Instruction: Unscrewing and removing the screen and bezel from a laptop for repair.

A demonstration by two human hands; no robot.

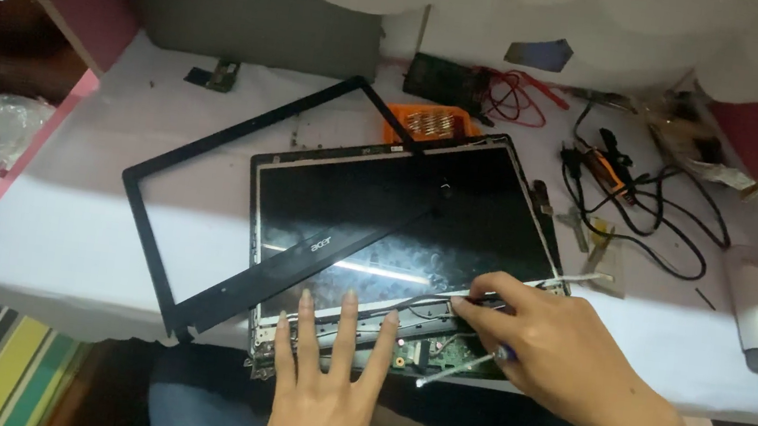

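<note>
White table (pixel 63 234), cluttered with tools. Right hand (pixel 554 342) closed around a screwdriver (pixel 461 367), tip at the near edge of the laptop screen (pixel 402 220). Left hand (pixel 333 370) flat and open, holding nothing, pressing that same edge. Black frame (pixel 208 213) lying loose across the screen's left side. Could slip and scratch the glass if pushed too hard.

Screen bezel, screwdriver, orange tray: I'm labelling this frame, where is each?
Screen bezel (pixel 178 153): head view, upper left side of the black frame.
Screwdriver (pixel 455 367): head view, metal shaft.
Orange tray (pixel 402 114): head view, left rim.
</note>
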